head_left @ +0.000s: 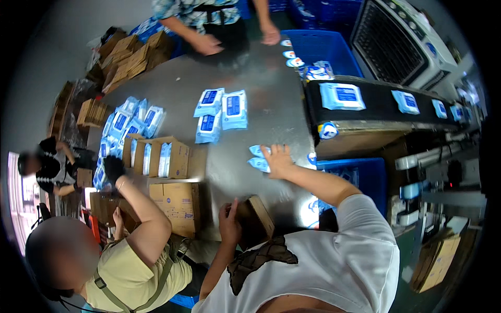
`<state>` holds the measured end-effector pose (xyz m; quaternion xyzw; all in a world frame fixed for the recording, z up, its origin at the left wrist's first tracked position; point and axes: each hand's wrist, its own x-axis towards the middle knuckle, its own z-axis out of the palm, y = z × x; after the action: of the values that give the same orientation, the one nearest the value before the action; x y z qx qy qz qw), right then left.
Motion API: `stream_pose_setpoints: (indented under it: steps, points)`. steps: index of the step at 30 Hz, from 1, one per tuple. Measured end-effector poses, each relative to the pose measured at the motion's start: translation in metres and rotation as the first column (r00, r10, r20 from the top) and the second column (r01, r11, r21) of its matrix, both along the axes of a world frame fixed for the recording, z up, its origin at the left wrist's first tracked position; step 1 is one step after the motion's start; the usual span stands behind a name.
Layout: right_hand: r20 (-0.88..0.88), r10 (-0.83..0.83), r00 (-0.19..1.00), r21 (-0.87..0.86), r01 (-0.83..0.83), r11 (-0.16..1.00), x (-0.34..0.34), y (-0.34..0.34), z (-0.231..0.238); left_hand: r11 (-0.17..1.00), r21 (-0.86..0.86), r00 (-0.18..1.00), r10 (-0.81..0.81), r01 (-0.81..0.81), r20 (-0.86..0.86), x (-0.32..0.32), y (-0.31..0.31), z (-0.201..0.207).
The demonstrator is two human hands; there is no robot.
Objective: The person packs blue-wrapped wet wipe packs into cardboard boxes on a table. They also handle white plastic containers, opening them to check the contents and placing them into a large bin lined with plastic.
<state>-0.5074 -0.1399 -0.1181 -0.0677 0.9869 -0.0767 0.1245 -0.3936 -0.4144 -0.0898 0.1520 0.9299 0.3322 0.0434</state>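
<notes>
My right hand [277,158] reaches out over the steel table [261,112], fingers spread flat on two small blue-and-white wipe packs [258,158] near the table's right edge. My left hand [228,218] is close to my chest and grips the left side of a brown folded cardboard carton [257,219] that stands tilted at the table's near edge. Three larger wipe packs [222,112] lie in a loose group farther out on the table, apart from both hands.
At left, a co-worker's black-gloved hand [112,168] is beside an open carton [166,156] filled with packs; a closed carton [176,201] sits nearer. Another person's hands [207,44] rest at the far edge. A black conveyor [381,107] carries packs at right, above blue crates [365,177].
</notes>
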Motion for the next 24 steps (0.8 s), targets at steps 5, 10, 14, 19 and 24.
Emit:
stream_pose_setpoints:
  steps: [5, 10, 14, 19, 24]
  points:
    - [0.271, -0.226, 0.936, -0.469, 0.334, 0.818, -0.001, 0.020, 0.020, 0.997, -0.052, 0.994, 0.058, -0.053, 0.095, -0.005, 0.014, 0.013]
    - [-0.083, -0.293, 0.953, -0.955, 0.008, 0.296, 0.077, 0.009, 0.103, 0.994, -0.038, 0.991, 0.103, -0.106, -0.082, -0.020, 0.036, -0.017]
    - [-0.217, -0.457, 0.863, -0.955, -0.091, 0.281, 0.139, -0.057, 0.102, 0.948, 0.167, 0.962, 0.262, -0.272, 0.079, -0.023, 0.064, -0.011]
    - [-0.039, -0.373, 0.927, -0.415, 0.325, 0.850, 0.178, -0.088, 0.098, 0.862, 0.467, 0.980, 0.164, -0.197, 0.110, -0.057, 0.028, -0.056]
    - [-0.114, -0.358, 0.927, -0.247, 0.323, 0.914, 0.171, -0.114, 0.092, 0.685, 0.604, 0.863, 0.071, -0.406, 0.500, -0.070, 0.032, -0.060]
